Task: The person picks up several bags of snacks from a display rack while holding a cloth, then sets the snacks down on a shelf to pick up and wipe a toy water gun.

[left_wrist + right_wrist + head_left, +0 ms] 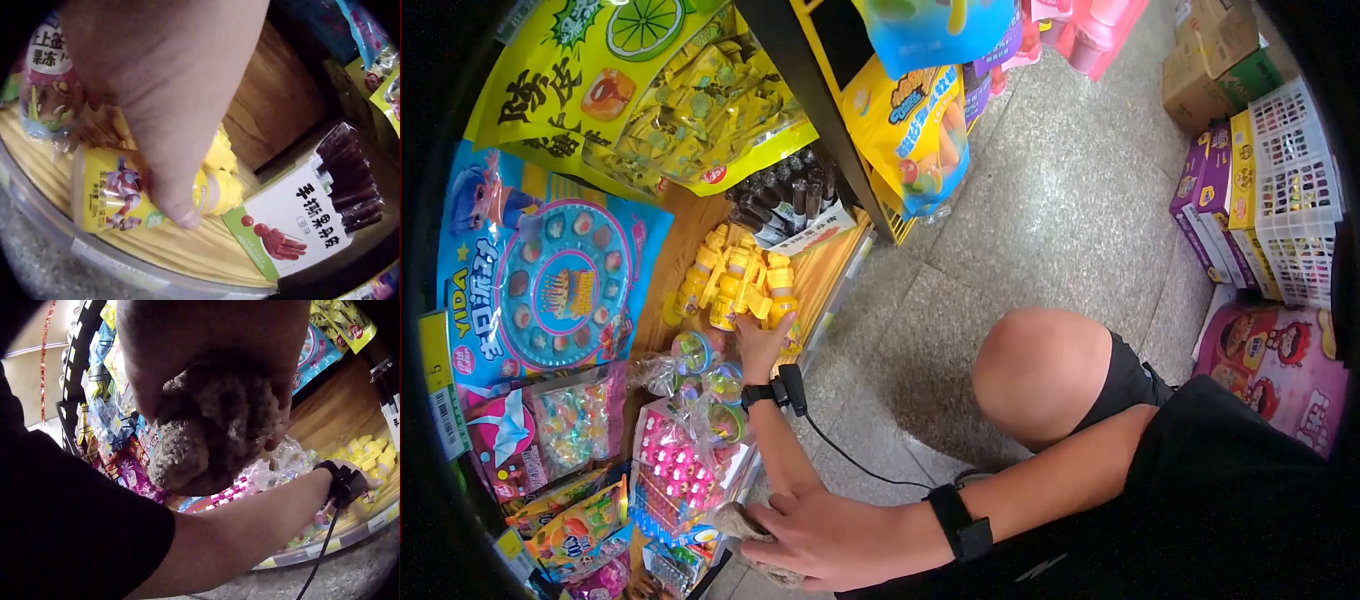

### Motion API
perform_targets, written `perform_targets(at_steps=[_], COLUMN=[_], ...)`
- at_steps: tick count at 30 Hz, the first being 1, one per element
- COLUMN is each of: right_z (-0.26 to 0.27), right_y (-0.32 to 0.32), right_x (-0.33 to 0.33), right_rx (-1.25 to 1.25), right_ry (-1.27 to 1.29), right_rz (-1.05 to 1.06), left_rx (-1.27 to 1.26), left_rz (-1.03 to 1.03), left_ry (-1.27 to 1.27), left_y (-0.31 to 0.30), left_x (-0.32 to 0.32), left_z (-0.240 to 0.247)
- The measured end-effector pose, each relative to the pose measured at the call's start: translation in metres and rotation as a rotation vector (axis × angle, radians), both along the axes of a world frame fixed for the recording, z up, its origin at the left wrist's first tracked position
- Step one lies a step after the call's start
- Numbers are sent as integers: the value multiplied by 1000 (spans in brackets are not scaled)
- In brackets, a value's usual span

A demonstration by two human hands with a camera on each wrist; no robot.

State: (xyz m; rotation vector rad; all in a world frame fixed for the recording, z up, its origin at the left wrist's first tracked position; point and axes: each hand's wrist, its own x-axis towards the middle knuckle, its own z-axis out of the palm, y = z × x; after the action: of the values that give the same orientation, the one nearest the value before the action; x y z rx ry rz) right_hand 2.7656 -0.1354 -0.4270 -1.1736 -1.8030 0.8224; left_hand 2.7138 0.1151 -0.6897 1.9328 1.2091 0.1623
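On the wooden shelf, my left hand (762, 348) is at a cluster of yellow bottles (735, 280). In the left wrist view its thumb lies across a yellow bottle (103, 194) with a cartoon figure on the label; the other fingers are mostly hidden. My right hand (840, 540) grips a crumpled grey-brown cloth (178, 456), held near the shelf's front edge. Bagged round containers (725, 385) sit beside the left wrist. Behind the bottles stands a white box (281, 219) of dark wrapped sticks.
Large candy bags, one yellow-green (700, 120) and one blue (550, 270), stand along the shelf's back. A pink box of small items (670, 450) sits nearer. A black divider (810, 90) borders the far side. White baskets (1295, 190) stand across the floor (1040, 200).
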Motion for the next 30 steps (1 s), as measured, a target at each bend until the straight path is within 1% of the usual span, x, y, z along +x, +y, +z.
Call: perform_targets(at_steps=[1,3,4,6,7,9,10,12,13,14,16,18,19,20,21,23,26,27,30], right_z=[-3,-10,-8,-3,-2,-2,-1,0,0,-1,-1,-2,-2,-2,-2,-1,2,2,8], right_y=[-1,-2,-2,-2,-2,-2,-2,-4,-3,-3,-3,-3,-2,-1,0,0,2,2,2], right_x=[-2,-8,-5,0,-1,-1,0,0,1,1,0,1,2,4,5,11,12,12,13], right_rx=[3,30,33,41,46,25,29,167,168,147,123,165,169,124,77,77,72,60,42], right_ry=[-6,69,66,26,29,30,27,106,106,94,90,94,91,47,5,-17,-38,-48,-45], right_rz=[1,28,32,38,39,55,53,-83,-88,-67,-49,-95,-88,-6,72,60,39,33,77], left_rx=[3,-172,-169,130,134,259,263,489,605,606,761,807,817,827,827,693,653,656,740], left_rz=[1,-20,-16,-54,-53,71,71,162,151,143,149,163,174,185,189,181,156,154,109], left_ry=[-6,-71,-74,269,272,413,410,544,580,580,716,724,656,585,582,392,352,354,220], left_y=[0,0,-2,-3,-7,-17,-24,-41,-51,-58,-72,-87,-91,-93,-95,-99,-109,-112,-118], left_x=[3,7,9,10,11,16,21,29,33,38,45,47,46,44,38,24,21,21,26], left_z=[5,14,15,19,20,20,24,36,45,51,62,76,82,85,79,64,70,71,74])
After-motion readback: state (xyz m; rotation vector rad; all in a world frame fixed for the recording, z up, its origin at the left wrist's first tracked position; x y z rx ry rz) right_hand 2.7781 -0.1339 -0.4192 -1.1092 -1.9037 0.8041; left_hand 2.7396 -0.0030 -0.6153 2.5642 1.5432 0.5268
